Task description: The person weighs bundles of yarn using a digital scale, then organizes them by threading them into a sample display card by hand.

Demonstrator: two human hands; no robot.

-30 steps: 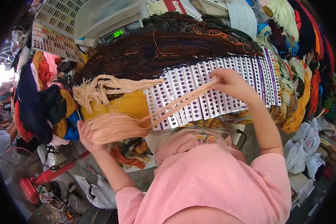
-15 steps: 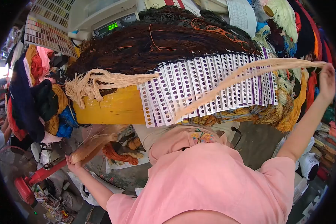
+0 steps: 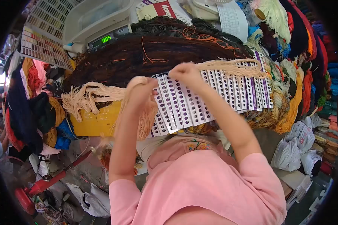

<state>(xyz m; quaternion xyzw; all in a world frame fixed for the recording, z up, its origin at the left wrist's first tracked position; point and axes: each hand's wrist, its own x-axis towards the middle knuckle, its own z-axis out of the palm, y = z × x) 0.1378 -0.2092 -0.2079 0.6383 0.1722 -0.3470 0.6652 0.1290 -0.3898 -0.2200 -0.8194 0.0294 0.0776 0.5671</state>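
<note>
We see the peach thread bundle (image 3: 229,67) stretched between both hands above the white punched cards (image 3: 214,93), its long axis running left to right, with the free tail pointing right toward the piled yarn and the other end drooping down from the left hand (image 3: 141,93) as a hanging tuft. Our left hand is closed around the looped end of the bundle, and our right hand (image 3: 186,73) is pinched tight on the strands just beside it, so the two fists sit near one another over the cards. Half a second ago the arms were flung wide, the right hand far out at the right edge and the left hand down low by the red fan stand (image 3: 45,182); now both have come together in the middle and the bundle is gathered short rather than pulled long. Beyond the cards lies a broad heap of dark brown yarn (image 3: 150,56), and farther still a white scale (image 3: 101,26) with a green readout. A second cream skein (image 3: 90,97) lies to the left across a yellow box (image 3: 95,122). Coloured yarn hanks (image 3: 300,75) crowd the right side. Our forearms hide part of the cards.
</note>
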